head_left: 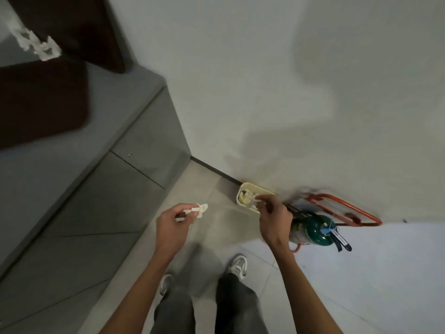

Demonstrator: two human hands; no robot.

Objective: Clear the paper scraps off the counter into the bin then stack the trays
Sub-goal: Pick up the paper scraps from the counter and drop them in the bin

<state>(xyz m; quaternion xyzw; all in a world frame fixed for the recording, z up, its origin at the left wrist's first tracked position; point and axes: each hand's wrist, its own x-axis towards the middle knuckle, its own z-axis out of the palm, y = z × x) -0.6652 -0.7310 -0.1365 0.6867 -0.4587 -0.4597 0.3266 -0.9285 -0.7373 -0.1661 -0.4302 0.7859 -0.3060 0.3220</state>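
Two legs in grey trousers [174,309] and a pair of pale sneakers [238,265] are seen closest, standing on the tiled floor [265,256].

Above them, the left hand [172,227] is held out. Its grip is closed on a crumpled paper scrap [201,209], which is pinched at the fingertips and has not yet been dropped.

The right hand [274,220] is placed directly over the small cream bin [243,186], which stands on the floor against the wall. The fingers are curled, but it cannot be told whether something is grasped in this grip or whether it is released. White binned scraps [245,197] are already visible inside the bin, so a part of the clearing can be judged as done.

Just beside the bin, a green fire extinguisher [310,231] is kept in a red stand [346,208].

Farther away, on the grey desk [108,104], a strip of torn paper [36,45] is left to be collected. It lies at the edges of the near dark tray [41,102] and the far dark tray [72,25]. The trays are not stacked; this step is judged as not begun.
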